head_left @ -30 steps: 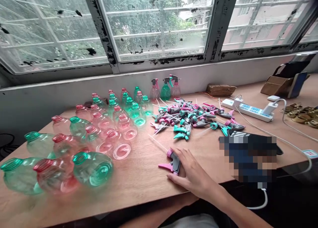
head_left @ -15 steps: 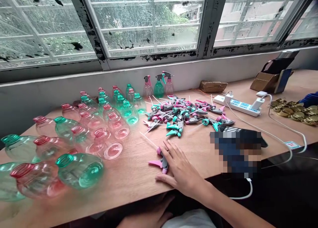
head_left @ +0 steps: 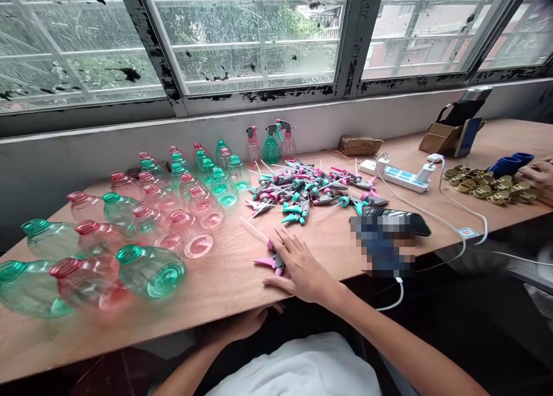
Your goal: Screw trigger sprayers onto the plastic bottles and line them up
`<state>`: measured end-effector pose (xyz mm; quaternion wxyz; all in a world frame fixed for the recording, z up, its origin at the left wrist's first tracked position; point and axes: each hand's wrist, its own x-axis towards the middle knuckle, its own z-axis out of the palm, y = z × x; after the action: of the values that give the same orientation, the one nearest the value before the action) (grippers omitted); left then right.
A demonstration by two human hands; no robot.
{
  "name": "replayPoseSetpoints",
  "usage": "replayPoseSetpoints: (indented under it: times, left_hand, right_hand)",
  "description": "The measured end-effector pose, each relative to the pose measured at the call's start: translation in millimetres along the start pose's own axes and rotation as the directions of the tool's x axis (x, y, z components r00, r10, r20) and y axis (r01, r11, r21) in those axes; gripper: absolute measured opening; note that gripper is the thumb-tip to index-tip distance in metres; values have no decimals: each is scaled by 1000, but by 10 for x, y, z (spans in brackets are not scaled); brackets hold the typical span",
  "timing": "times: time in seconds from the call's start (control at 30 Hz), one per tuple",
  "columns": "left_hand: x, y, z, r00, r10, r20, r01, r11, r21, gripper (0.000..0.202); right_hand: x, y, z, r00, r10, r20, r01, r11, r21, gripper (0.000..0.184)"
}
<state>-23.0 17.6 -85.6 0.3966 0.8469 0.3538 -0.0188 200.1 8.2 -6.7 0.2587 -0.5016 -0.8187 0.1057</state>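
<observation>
My right hand (head_left: 298, 265) lies on the table with its fingers stretched out, partly covering a pink and grey trigger spray head (head_left: 277, 262). That sprayer's thin pale tube points up and left, and its pink trigger faces left. Below the table's front edge is my left hand (head_left: 253, 322), partly hidden by the tabletop; its visible fingers look apart, and nothing shows in them. Beyond my right hand lies a heap of pink, teal and grey spray heads (head_left: 309, 183). Pink and green clear bottles (head_left: 149, 272), without spray heads, lie tilted in rows on the left.
Several spray bottles (head_left: 271, 148) with heads fitted stand by the wall. A dark phone (head_left: 397, 220), a pixelated patch, a white power strip (head_left: 400, 176) and its cables lie to the right. Farther right, another person's hand (head_left: 542, 174) is near gold-coloured parts (head_left: 496, 187) and blue rings.
The view has shifted, bringing another person's hand in at the far right. My left hand has moved leftward under the table edge. My right hand stays over the spray head.
</observation>
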Motion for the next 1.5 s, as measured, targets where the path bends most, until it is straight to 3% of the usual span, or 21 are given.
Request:
replayPoseSetpoints:
  times: [0.17,0.43,0.7,0.83,1.27,1.5]
  left_hand:
    - [-61,-16,2,999,-36,-33,37,998,46,22]
    - [-102,-16,208,975,-117,191,95,988,121,22]
    - [-387,130,449,948,-158,277,115,979,167,23]
    - [-408,125,435,948,-171,267,126,976,179,24]
    - [-363,-29,439,979,-118,164,92,983,160,23]
    - [-405,76,381,984,-121,134,103,986,135,24]
  right_hand:
    - [-3,-10,-22,999,-29,-25,29,1000,-2,85]
    - [-24,11,-36,995,-58,-81,59,998,18,82]
    - [-70,24,-39,989,-67,-131,73,997,36,67]
    - [-82,19,-41,986,-79,-146,87,995,45,55]
    - [-85,101,5,981,-110,-157,125,988,87,53]
    - [-84,110,22,981,-107,-160,125,987,104,54]
